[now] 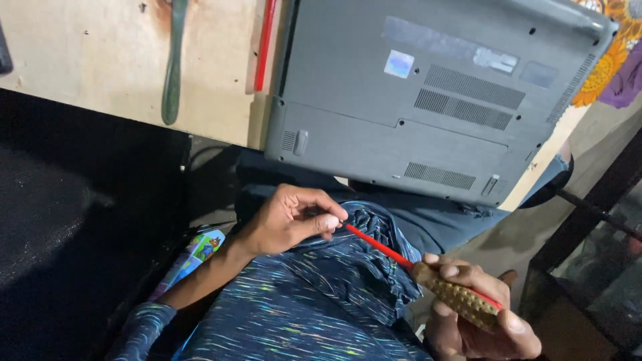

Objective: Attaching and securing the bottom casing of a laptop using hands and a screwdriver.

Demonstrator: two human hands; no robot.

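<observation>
Basically a light wooden tabletop (pixel 87 60), worn and stained, edge running across the upper left. Grey laptop (pixel 428 93) lies on it upside down, base panel and vent grilles facing up, near corner overhanging the table edge above the person's lap. Dark green flat tool (pixel 174 60) lies on the wood left of the laptop; thin red stick (pixel 265 43) right beside the laptop's left edge. Floral cloth (pixel 612 60) at top right. Dark floor below the table on the left, dark frame on the right. Lighting dim.

Screwdriver (pixel 428 271) is held low over the lap, well below and clear of the laptop. Red shaft points up-left, knobbly tan handle at lower right.

Right hand (pixel 478 311): fingers curled around the handle, thumb along its lower end, firm wrap.

Left hand (pixel 294 217): thumb and forefinger pinched on the shaft tip, other fingers loosely bent. Tip itself hidden under the fingertips, so can't tell its type.

Both hands sit over the blue streaked shirt (pixel 314 294), near each other, joined only by the tool.
</observation>
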